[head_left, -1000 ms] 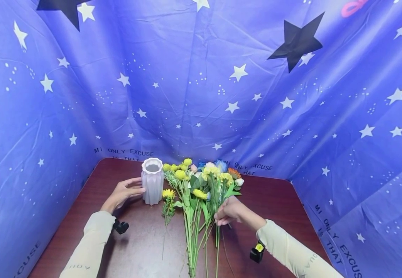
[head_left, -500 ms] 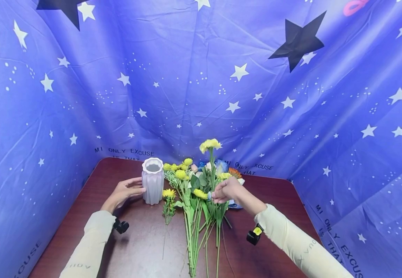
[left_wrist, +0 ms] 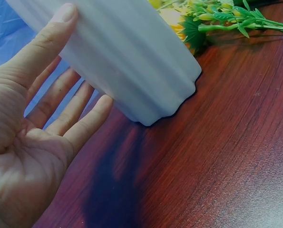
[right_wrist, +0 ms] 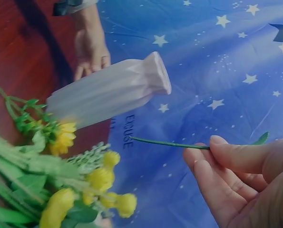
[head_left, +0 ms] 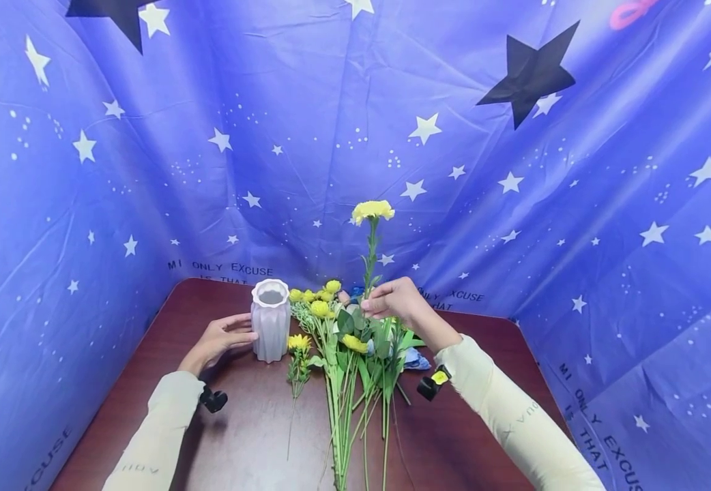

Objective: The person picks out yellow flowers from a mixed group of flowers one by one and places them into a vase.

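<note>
A pale fluted vase (head_left: pixel 271 320) stands upright at the left of the table. My left hand (head_left: pixel 220 341) touches its left side, thumb and fingertips on the wall, as the left wrist view also shows on the vase (left_wrist: pixel 127 57). My right hand (head_left: pixel 401 303) pinches the green stem (right_wrist: pixel 170 143) of a yellow carnation (head_left: pixel 372 210) between thumb and fingers. That flower is upright above the other flowers, and its bare lower stem end shows in the right wrist view. Between the hands lie several flowers with green stems (head_left: pixel 338 416).
A short yellow flower sprig (head_left: pixel 298 343) lies just right of the vase. Blue petals (head_left: pixel 415 359) show under the right forearm. The brown table (head_left: pixel 239 443) is enclosed by blue star-patterned cloth (head_left: pixel 331 136) at the back and sides.
My right hand has risen from the bunch and shifted slightly left, lifting the yellow carnation out of it. The left hand and the vase have stayed still.
</note>
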`<state>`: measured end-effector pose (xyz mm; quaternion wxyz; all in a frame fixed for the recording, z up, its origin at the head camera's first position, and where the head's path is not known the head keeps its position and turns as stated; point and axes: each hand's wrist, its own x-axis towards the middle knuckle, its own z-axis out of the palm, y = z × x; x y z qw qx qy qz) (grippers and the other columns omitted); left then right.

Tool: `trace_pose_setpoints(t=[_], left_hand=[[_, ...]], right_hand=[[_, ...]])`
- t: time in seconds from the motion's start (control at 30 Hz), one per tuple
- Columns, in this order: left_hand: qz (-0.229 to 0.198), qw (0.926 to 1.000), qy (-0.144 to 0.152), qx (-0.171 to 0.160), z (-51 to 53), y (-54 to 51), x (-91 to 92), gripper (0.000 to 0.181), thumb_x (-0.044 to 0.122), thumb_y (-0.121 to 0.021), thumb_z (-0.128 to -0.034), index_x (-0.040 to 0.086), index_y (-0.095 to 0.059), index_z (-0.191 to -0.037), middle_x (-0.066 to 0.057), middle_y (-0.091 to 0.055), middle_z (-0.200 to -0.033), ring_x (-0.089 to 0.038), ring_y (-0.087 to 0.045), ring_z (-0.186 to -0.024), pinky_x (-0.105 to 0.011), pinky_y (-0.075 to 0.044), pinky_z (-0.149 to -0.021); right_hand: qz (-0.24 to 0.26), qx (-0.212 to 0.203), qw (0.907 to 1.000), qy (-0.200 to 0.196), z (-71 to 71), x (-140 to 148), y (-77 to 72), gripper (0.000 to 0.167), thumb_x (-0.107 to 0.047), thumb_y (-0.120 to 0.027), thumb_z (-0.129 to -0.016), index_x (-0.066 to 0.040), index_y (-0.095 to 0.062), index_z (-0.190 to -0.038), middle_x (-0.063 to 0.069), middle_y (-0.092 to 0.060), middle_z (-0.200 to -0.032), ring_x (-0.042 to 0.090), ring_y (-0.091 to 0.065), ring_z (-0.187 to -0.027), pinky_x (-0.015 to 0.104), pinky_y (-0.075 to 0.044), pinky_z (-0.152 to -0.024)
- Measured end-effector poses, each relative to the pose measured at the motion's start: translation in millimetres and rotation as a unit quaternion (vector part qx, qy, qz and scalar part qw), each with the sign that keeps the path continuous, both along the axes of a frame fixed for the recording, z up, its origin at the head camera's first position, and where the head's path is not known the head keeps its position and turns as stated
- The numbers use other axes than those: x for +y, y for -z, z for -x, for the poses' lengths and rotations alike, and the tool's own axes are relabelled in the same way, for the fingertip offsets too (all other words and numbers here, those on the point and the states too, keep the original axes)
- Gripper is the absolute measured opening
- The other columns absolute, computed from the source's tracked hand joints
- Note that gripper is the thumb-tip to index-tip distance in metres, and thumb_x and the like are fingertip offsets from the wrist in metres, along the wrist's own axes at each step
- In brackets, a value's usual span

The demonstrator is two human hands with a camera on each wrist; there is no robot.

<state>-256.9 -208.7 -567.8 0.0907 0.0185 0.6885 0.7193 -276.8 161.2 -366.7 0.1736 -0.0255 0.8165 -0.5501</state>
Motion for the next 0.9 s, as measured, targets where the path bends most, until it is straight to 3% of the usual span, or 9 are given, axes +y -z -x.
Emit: trace_pose_setpoints(t=[0.1, 0.3, 0.6, 0.8, 0.9], left_hand=[[-0.005, 1.0, 0.001, -0.004, 0.9, -0.4, -0.5, 0.074, 0.003, -0.078, -0.0881, -0.014, -0.039, -0.148, -0.032, -0.054, -0.144, -0.002, -0.066, -0.104, -0.046, -0.056, -0.103], [-0.002, 1.0, 0.005, 0.0, 2.3, 0.9, -0.9, 0.073, 0.003, -0.078, -0.0882, -0.014, -0.04, -0.148, -0.032, -0.054, -0.144, -0.002, -0.066, -0.105, -0.037, -0.059, -0.099], [-0.006, 0.9999, -0.002, -0.01, 3.3, 2.4, -1.7, 0.073, 0.004, -0.079, -0.087, -0.013, -0.042, -0.147, -0.032, -0.053, -0.144, -0.003, -0.067, -0.105, -0.043, -0.058, -0.101], [-0.005, 1.0, 0.0, -0.008, 1.4, -0.2, 0.1, 0.071, 0.004, -0.077, -0.0895, -0.014, -0.041, -0.148, -0.034, -0.049, -0.147, -0.006, -0.067, -0.107, -0.049, -0.056, -0.103], [-0.006, 1.0, -0.002, -0.007, 1.7, -0.7, 0.9, 0.07, 0.003, -0.076, -0.0897, -0.014, -0.041, -0.147, -0.035, -0.049, -0.147, -0.007, -0.066, -0.108, -0.048, -0.056, -0.103]], right_hand=[[-0.001, 0.022, 0.9998, 0.002, 5.4, -9.1, -4.3, 0.015, 0.001, -0.077, -0.087, 0.01, -0.075, -0.1, 0.014, -0.078, -0.085, 0.02, -0.076, -0.072, 0.034, -0.066, -0.073], [0.033, 0.043, 0.9985, 0.011, 13.4, -29.8, -10.5, 0.016, 0.004, -0.076, -0.087, 0.012, -0.073, -0.1, 0.012, -0.077, -0.082, 0.027, -0.077, -0.078, 0.033, -0.066, -0.075], [0.063, 0.074, 0.9953, -0.001, 17.4, -58.2, -17.2, 0.017, 0.003, -0.077, -0.086, 0.012, -0.073, -0.1, 0.015, -0.077, -0.083, 0.015, -0.073, -0.066, 0.036, -0.066, -0.08], [0.082, 0.108, 0.9908, -0.007, 20.7, -75.1, -20.7, 0.017, 0.001, -0.08, -0.085, 0.011, -0.074, -0.098, 0.018, -0.078, -0.086, 0.036, -0.076, -0.083, 0.035, -0.066, -0.078], [0.093, 0.116, 0.9888, -0.013, 20.1, -83.6, -24.7, 0.018, 0.001, -0.079, -0.086, 0.013, -0.074, -0.098, 0.02, -0.077, -0.088, 0.032, -0.076, -0.079, 0.034, -0.066, -0.078]])
